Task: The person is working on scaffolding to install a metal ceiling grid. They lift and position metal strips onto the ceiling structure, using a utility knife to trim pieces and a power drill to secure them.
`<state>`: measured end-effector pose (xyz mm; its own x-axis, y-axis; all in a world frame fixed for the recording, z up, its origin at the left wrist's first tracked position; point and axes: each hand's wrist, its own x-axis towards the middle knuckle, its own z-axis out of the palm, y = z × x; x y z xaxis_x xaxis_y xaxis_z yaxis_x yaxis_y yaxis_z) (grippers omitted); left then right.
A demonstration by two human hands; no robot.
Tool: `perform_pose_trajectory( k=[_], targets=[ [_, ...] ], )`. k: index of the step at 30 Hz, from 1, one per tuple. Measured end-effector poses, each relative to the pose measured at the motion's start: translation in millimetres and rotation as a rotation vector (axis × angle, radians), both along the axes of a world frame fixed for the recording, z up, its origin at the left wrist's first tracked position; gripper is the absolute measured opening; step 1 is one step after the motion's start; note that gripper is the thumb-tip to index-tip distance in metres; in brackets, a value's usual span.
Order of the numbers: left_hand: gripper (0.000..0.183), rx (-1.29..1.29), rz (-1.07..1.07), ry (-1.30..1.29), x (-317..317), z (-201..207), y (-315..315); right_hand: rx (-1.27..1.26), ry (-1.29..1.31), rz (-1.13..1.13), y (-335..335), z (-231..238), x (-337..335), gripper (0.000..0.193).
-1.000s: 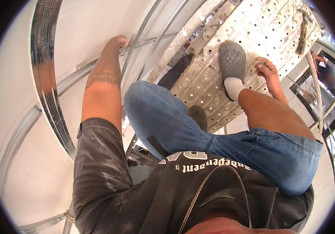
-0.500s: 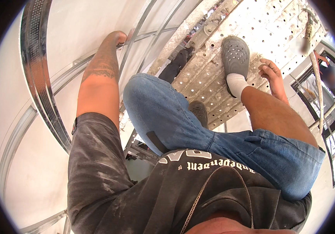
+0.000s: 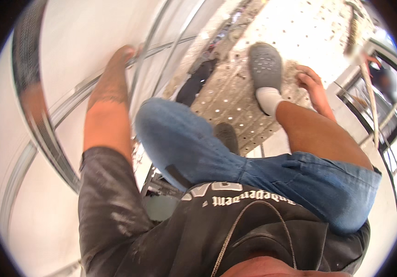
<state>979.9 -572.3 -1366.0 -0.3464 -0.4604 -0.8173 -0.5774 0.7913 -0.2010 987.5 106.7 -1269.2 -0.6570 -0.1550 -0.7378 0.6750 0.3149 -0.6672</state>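
My left arm reaches out to the metal framing on the left. My left hand [image 3: 128, 51] is beside a thin metal stud [image 3: 144, 54], against the pale wall board; its fingers are mostly hidden and blurred. Over the perforated metal scaffold plank [image 3: 235, 94] is my right hand [image 3: 310, 82], its fingers loosely bent and apart, with nothing visible in them. Close to that hand, a grey clog [image 3: 265, 67] on my foot rests on the plank. A second clog [image 3: 226, 137] shows partly behind my blue denim shorts [image 3: 184, 138].
A curved shiny metal channel [image 3: 30, 87] runs down the left side. Past the plank's left edge lies a dark cloth-like item [image 3: 198, 83]. A hammer-like tool [image 3: 353, 30] lies at the plank's far right. Poles [image 3: 369, 99] and a dark window frame [image 3: 390, 138] stand at right.
The view has shifted slightly and blurred, so the plank, clogs and framing sit further left. Both hands keep nearly the same places and poses.
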Motion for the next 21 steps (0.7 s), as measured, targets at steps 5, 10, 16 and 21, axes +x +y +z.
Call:
perform_pose_trajectory(
  k=[5, 10, 16, 21],
  targets=[
    [0.004, 0.117, 0.074, 0.096, 17.3, -27.0, -44.2, 0.031, 0.026, 0.008, -7.2, 16.1, -9.6, 0.032],
    [0.020, 0.312, 0.298, 0.125, 49.9, -77.9, -75.4, 0.187, 0.208, 0.136, -0.6, -8.7, -43.2, 0.031],
    [0.068, 0.027, -0.070, -0.166, 12.4, -56.8, -18.8, 0.654, 0.773, 0.497, -11.0, -5.7, -98.2, 0.040],
    [0.070, -0.014, -0.279, -0.157, 11.8, -29.3, -12.0, 0.818, 0.839, 0.762, -20.6, -38.1, -126.3, 0.040]
  ],
)
